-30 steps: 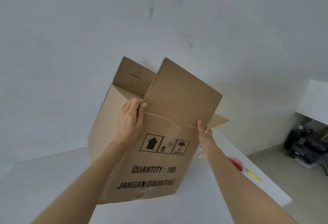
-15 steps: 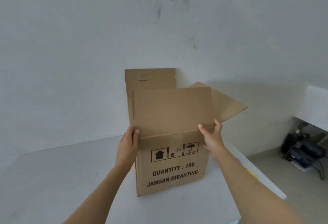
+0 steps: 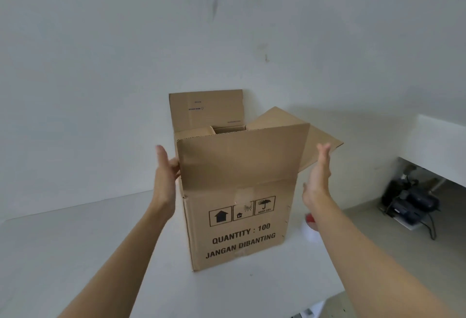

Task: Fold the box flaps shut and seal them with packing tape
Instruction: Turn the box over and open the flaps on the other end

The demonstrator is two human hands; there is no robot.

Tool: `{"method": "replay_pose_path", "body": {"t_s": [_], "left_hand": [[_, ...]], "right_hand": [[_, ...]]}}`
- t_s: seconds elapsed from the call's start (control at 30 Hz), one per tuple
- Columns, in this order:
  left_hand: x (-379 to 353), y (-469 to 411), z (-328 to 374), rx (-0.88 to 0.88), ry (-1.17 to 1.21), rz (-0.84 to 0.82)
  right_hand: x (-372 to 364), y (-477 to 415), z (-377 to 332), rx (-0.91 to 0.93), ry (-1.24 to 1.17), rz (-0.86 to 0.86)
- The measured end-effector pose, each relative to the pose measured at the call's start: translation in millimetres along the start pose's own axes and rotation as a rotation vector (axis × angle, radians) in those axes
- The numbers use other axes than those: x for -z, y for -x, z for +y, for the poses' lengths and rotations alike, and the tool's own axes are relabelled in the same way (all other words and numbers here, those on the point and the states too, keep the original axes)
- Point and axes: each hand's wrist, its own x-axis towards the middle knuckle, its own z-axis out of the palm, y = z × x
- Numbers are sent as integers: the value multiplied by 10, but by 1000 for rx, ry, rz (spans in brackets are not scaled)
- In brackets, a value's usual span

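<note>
Box (image 3: 239, 224) upright on the tabletop (image 3: 100, 254), released: left hand (image 3: 165, 174) and right hand (image 3: 319, 176) now flank its raised near flap (image 3: 242, 156), fingers straight, holding nothing. Red object (image 3: 310, 217) partly hidden behind right forearm.

box (image 3: 239, 222): matt brown cardboard | table (image 3: 75, 254): smooth matt white

White table (image 3: 75, 254), matte, set against a plain white wall (image 3: 100, 40) behind it; dark scuff marks (image 3: 214, 7) streak the wall high above the table. Right of the table, pale beige floor (image 3: 393, 254); farther right, a white ledge (image 3: 443, 141) with a dark machine (image 3: 413, 201) and its cable underneath. Light soft, even.
</note>
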Motion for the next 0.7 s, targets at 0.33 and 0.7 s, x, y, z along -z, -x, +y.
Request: {"method": "replay_pose_path", "body": {"t_s": [0.33,0.7], "left_hand": [[313,230,188,148,-372,-704],[-148,208,-297,-158,-1337,-487]], "right_hand": [[412,275,-197,174,159,-248],[619,402,406,582,1284,-465]]}}
